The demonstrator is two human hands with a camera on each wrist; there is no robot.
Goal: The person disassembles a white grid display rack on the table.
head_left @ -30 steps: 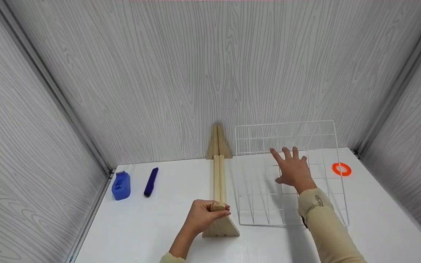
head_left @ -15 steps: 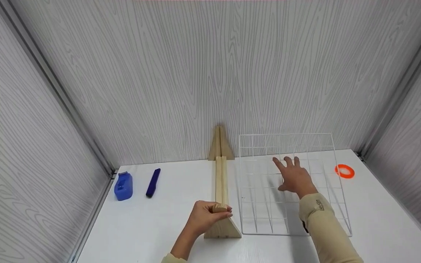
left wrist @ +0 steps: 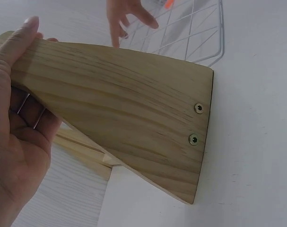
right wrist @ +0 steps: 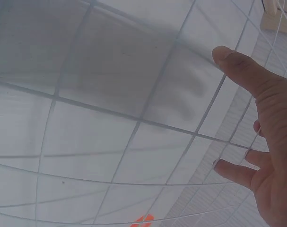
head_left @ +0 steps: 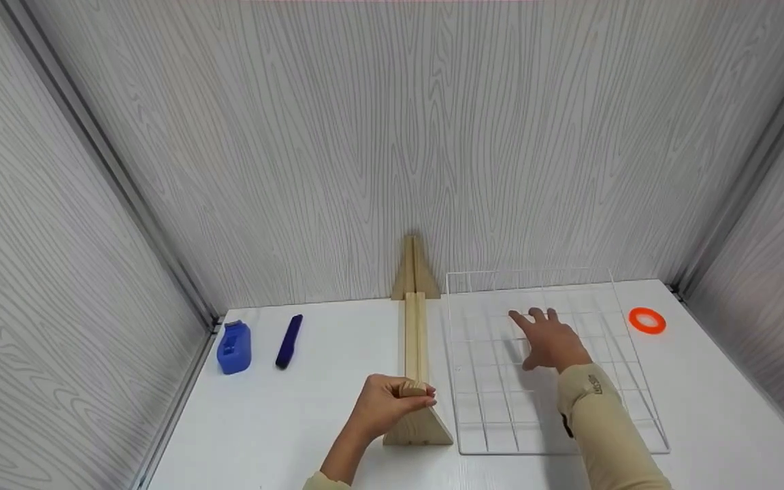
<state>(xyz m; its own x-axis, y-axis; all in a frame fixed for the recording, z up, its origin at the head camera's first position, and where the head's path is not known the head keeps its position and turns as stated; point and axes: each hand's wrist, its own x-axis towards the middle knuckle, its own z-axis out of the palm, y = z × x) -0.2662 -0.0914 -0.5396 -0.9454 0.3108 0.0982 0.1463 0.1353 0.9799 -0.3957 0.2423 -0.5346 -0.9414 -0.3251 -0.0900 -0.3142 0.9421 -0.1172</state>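
Observation:
My left hand (head_left: 388,405) grips the rounded top of the near triangular end panel of a pale wooden stand (head_left: 417,430), fingers and thumb on either side. Two bolts show low on this panel (left wrist: 124,99) in the left wrist view. A grooved double rail (head_left: 416,337) runs back to a matching panel (head_left: 416,272) by the rear wall. Right of the stand, a white wire grid (head_left: 503,391) leans over the table at a low angle. My right hand (head_left: 552,340) is at the grid's middle, fingers spread; in the right wrist view, its thumb (right wrist: 247,71) overlaps the wires.
On the white table, a blue plastic object like a tape dispenser (head_left: 234,348) and a dark purple bar (head_left: 289,341) lie at left. A flat orange ring (head_left: 647,320) lies beyond the grid's right edge. Grey wood-patterned walls (head_left: 365,150) enclose the back and sides.
The grid's top edge has tipped down and its lower edge has come nearer to me. My right hand has lowered with it; the left hand keeps its grip on the stand.

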